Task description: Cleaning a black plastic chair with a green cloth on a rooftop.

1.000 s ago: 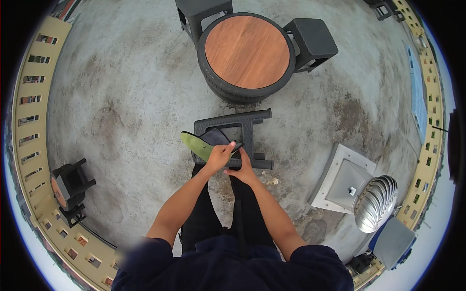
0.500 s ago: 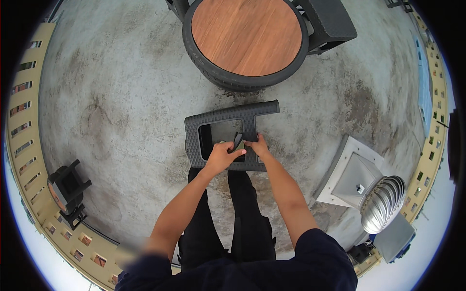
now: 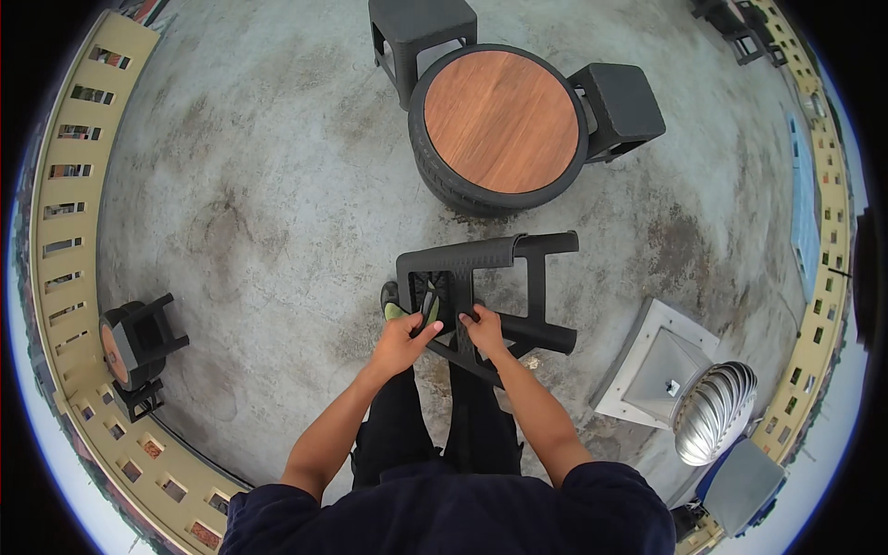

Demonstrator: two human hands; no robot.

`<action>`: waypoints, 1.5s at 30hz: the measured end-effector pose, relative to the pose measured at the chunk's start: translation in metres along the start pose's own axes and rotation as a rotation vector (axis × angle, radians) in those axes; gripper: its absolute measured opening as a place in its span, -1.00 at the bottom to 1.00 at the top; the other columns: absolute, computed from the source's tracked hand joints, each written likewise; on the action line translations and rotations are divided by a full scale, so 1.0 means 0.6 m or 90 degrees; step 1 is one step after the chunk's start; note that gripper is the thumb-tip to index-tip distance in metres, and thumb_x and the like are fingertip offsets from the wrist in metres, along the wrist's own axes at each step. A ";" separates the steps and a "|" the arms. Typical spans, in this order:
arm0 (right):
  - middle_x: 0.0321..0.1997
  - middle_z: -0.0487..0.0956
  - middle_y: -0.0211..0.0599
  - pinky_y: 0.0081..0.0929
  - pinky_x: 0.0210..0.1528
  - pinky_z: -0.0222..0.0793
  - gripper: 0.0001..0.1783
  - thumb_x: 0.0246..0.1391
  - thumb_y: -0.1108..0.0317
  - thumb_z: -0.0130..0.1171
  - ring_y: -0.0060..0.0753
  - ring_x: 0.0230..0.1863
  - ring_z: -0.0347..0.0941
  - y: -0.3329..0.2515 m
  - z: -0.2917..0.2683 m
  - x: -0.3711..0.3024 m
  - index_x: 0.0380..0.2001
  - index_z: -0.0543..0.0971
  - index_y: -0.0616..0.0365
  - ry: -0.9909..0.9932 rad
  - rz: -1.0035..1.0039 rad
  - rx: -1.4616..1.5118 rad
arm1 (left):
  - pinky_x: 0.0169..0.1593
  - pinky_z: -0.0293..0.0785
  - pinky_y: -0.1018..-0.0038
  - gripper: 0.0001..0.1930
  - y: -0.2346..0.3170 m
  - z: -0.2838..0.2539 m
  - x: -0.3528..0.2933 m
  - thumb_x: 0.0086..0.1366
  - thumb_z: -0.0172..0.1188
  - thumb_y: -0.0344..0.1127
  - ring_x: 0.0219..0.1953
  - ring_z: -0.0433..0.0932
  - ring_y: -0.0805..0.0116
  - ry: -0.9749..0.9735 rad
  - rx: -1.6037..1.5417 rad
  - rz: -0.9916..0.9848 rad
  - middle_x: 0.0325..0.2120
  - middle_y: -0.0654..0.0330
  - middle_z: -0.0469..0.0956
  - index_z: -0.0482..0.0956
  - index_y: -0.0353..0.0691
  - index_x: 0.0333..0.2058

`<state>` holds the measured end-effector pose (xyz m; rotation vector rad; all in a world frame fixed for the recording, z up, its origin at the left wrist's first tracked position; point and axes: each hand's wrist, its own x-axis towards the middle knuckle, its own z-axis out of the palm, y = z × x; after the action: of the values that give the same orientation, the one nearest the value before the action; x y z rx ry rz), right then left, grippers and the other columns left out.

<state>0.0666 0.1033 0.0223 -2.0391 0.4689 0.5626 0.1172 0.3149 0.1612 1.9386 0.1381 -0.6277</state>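
Observation:
A dark grey plastic stool (image 3: pixel 465 277) is tipped over in front of my legs, with its open frame and legs pointing right. My right hand (image 3: pixel 484 331) is closed round one of its bars, thumb on the near face. At the stool's left part, my left hand (image 3: pixel 400 344) is closed, thumb and fingers together. A narrow dark grey piece (image 3: pixel 428 303) rises from its fingers, too small to name. Behind it, partly hidden by the frame, are my dark shoes with green edges (image 3: pixel 392 311).
Beyond the stool stands a round wood-topped tyre table (image 3: pixel 501 120) with two dark stools (image 3: pixel 421 23) beside it. At right is a metal roof ventilator (image 3: pixel 717 407) on a square base. Another small table (image 3: pixel 129 347) with stools stands at left. A yellow parapet (image 3: pixel 69 213) borders the concrete.
The stool has turned, so more of its legs and underside show, and it lies further right in view. Both hands sit lower in the picture. The tyre table appears smaller and further right.

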 end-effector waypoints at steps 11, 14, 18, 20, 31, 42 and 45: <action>-0.49 0.42 -0.40 -0.50 -0.31 0.24 -0.70 0.25 0.21 0.16 -0.56 -0.42 0.24 -0.293 -0.243 -0.163 -0.30 0.49 0.29 0.243 -0.038 0.143 | -0.53 0.16 0.33 -0.51 0.156 -0.223 -0.140 0.34 0.20 -0.10 -0.62 0.13 0.41 0.021 -0.086 0.165 -0.74 0.16 0.19 0.27 -0.37 -0.58; -0.53 0.36 -0.42 -0.49 -0.33 0.20 -0.70 0.28 0.22 0.12 -0.55 -0.44 0.19 -0.377 -0.258 -0.165 -0.37 0.45 0.27 0.328 -0.130 0.123 | -0.51 0.17 0.34 -0.54 0.216 -0.297 -0.137 0.35 0.18 -0.12 -0.60 0.15 0.40 0.059 -0.068 0.355 -0.71 0.17 0.22 0.25 -0.36 -0.54; -0.57 0.30 -0.44 -0.50 -0.37 0.16 -0.68 0.29 0.23 0.10 -0.60 -0.46 0.15 -0.513 -0.299 -0.167 -0.44 0.41 0.26 0.357 -0.208 0.137 | -0.46 0.20 0.37 -0.57 0.291 -0.402 -0.136 0.35 0.19 -0.14 -0.55 0.20 0.39 0.001 -0.024 0.354 -0.62 0.15 0.31 0.26 -0.36 -0.52; -0.58 0.30 -0.45 -0.49 -0.38 0.16 -0.68 0.28 0.23 0.10 -0.60 -0.47 0.14 -0.557 -0.317 -0.171 -0.45 0.41 0.26 0.388 -0.244 0.136 | -0.45 0.22 0.37 -0.58 0.324 -0.430 -0.141 0.34 0.20 -0.14 -0.54 0.23 0.38 -0.029 0.033 0.328 -0.59 0.13 0.35 0.28 -0.35 -0.50; -0.48 0.58 -0.05 -0.25 -0.23 0.40 -0.67 0.17 0.19 0.18 -0.04 -0.35 0.54 -0.897 -0.402 -0.190 -0.39 0.53 0.31 0.470 -0.367 -0.144 | -0.12 0.53 0.18 -0.24 0.475 -0.331 -0.082 -0.07 0.40 0.28 -0.25 0.62 -0.09 -0.054 0.411 0.491 -0.41 -0.03 0.63 0.57 -0.31 -0.13; -0.06 0.54 -0.13 -0.21 0.05 0.36 -0.53 0.10 0.10 0.29 0.00 0.00 0.47 -0.836 -0.249 -0.279 -0.06 0.51 0.21 0.444 -0.805 -0.040 | -0.30 0.56 0.43 -0.49 0.534 -0.513 -0.039 0.30 0.24 0.01 -0.37 0.64 0.34 -0.118 -0.181 0.190 -0.32 0.06 0.65 0.57 -0.48 -0.17; 0.09 0.51 -0.10 -0.25 0.10 0.32 -0.45 0.18 0.03 0.21 -0.16 0.10 0.43 -0.699 -0.161 -0.191 0.04 0.49 0.27 0.182 -0.609 0.155 | -0.23 0.58 0.39 -0.49 0.541 -0.510 -0.023 0.35 0.17 -0.02 -0.30 0.64 0.30 -0.148 -0.222 0.125 -0.23 0.03 0.62 0.51 -0.50 -0.09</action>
<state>0.2153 0.2361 0.4206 -1.8399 -0.2873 -0.3506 0.3363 0.4399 0.5296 1.5101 -0.0837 -0.6456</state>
